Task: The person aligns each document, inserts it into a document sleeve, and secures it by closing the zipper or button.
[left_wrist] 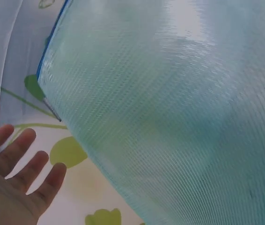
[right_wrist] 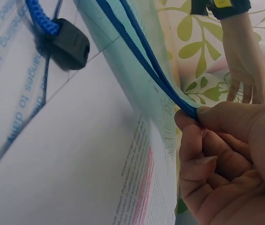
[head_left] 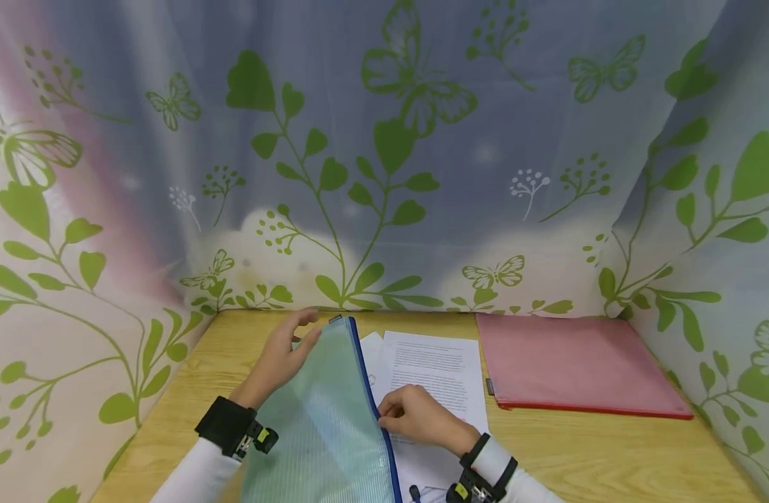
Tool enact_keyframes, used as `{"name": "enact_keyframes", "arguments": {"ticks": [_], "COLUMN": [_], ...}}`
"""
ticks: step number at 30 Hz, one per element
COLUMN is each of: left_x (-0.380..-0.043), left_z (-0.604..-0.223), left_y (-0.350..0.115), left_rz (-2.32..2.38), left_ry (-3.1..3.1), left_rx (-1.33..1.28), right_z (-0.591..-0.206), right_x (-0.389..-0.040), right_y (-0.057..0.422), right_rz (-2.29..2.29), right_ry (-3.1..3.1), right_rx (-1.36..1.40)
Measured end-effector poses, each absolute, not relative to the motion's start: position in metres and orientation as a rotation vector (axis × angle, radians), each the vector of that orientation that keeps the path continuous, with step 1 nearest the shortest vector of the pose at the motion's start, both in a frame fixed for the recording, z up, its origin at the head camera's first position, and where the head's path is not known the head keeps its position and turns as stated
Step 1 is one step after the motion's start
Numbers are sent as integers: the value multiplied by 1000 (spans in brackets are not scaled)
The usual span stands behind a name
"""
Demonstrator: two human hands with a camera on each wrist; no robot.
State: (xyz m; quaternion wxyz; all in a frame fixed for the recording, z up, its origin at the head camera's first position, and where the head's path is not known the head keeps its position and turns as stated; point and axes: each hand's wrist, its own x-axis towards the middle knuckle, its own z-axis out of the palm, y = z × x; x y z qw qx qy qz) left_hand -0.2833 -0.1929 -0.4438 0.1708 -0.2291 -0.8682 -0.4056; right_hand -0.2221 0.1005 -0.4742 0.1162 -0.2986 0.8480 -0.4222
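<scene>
A pale green mesh zip pouch [head_left: 324,419] with a blue zip edge [head_left: 367,370] stands tilted up in front of me. My right hand [head_left: 422,416] pinches that blue edge between thumb and index finger, seen close up in the right wrist view, where the hand [right_wrist: 235,154] is at the right. My left hand [head_left: 286,360] is by the pouch's upper left side, fingers spread. In the left wrist view a gap shows between the left hand [left_wrist: 18,178] and the pouch [left_wrist: 160,117]. Printed sheets [head_left: 434,370] lie just right of the pouch, partly behind it.
A pink zip pouch [head_left: 579,363] with a red edge lies flat at the back right of the wooden table [head_left: 585,454]. A black cord stopper [right_wrist: 69,44] on a blue cord lies over the papers. Patterned curtains [head_left: 334,175] enclose the back and sides.
</scene>
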Motion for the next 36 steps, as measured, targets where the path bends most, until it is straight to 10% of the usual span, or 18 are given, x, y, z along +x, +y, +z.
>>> {"name": "enact_keyframes", "arguments": {"ticks": [20,36], "left_x": [-222,-208], "left_z": [-474,-438], "left_y": [-167,-150], "left_rz": [-1097,-840], "left_ry": [-2762,-2922], "left_rx": [-394,-829], "right_z": [-472,-468], "right_x": [-221,-220], "right_y": [97,86], "right_rz": [-1270,-1272], "right_ry": [2455,2457], "right_rx": [-883,-921]}}
